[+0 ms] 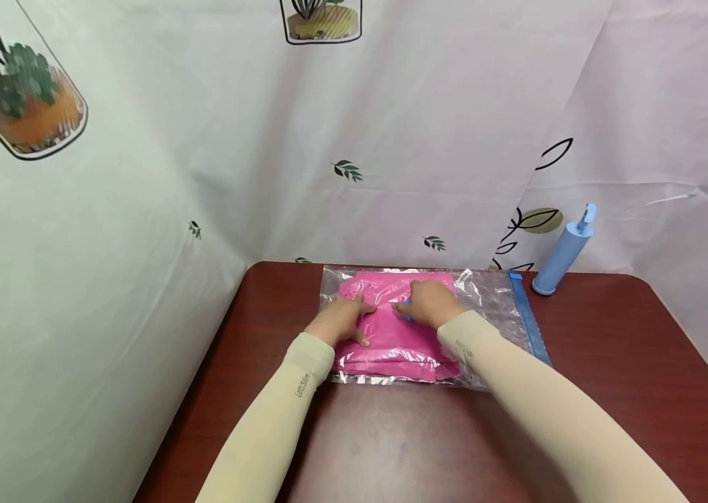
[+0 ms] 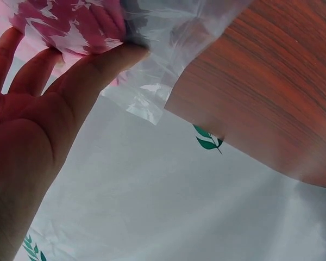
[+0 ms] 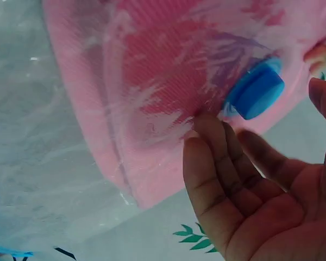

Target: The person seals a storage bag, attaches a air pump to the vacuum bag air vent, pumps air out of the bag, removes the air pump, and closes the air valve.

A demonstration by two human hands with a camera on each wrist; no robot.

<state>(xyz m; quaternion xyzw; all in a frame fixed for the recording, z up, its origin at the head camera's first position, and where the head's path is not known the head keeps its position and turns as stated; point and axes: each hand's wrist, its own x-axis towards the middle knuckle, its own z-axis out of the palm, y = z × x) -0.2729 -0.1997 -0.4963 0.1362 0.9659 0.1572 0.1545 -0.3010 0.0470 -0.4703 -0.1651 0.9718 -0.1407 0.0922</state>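
Note:
A clear plastic vacuum storage bag (image 1: 492, 293) lies flat at the far side of the table with folded pink fabric (image 1: 392, 349) inside. On its face sits a round blue valve cap (image 3: 261, 92). My left hand (image 1: 343, 320) rests on the left part of the bag with fingers spread, thumb and fingertips on the plastic. My right hand (image 1: 431, 303) is at the valve, its bent fingers touching the bag at the cap's edge. In the right wrist view, the thumb (image 3: 321, 95) stands apart on the cap's other side.
A blue hand pump (image 1: 561, 257) stands upright at the back right of the table (image 1: 630, 363). The bag's blue zip strip (image 1: 531, 321) runs along its right end. A patterned cloth (image 1: 392, 140) hangs behind and left of the table.

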